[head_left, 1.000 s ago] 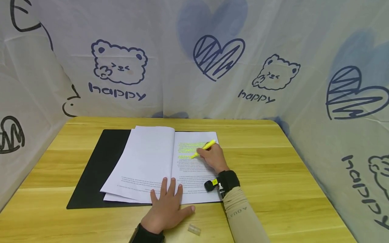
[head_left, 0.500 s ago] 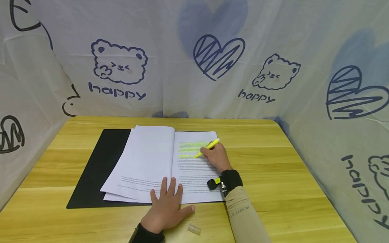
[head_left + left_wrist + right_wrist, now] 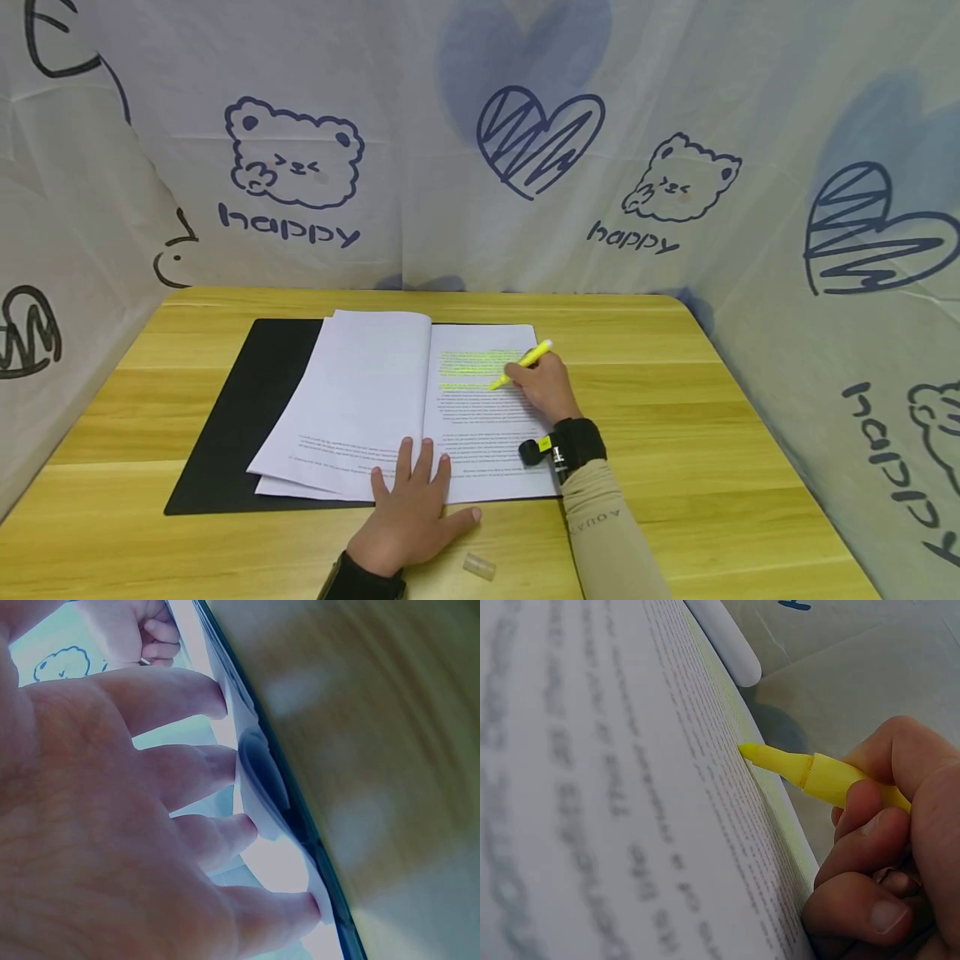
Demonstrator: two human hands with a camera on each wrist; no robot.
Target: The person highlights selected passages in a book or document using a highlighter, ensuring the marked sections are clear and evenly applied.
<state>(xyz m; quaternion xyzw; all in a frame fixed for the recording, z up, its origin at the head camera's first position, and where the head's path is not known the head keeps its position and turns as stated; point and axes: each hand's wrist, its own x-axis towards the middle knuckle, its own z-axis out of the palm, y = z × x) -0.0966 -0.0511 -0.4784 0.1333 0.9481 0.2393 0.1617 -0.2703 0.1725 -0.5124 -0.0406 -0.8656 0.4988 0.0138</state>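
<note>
A yellow highlighter is pinched in my right hand, its tip down on a line of print on the right-hand page. In the right wrist view the highlighter shows its bare yellow tip against the paper, with the fingers curled round the barrel. Several lines near the top of that page carry yellow marks. My left hand lies spread, fingertips resting on the lower edge of the open pages near the fold. In the left wrist view the left hand has its fingers straight on the paper's edge.
A black folder lies under the open stack, with turned pages on its left side. A small clear cap sits on the wooden table right of my left thumb. Printed cloth hangs behind and beside the table.
My right hand and the highlighter have slid to the right along the line, and the yellow mark behind the tip is longer. The left hand has stayed in place.
</note>
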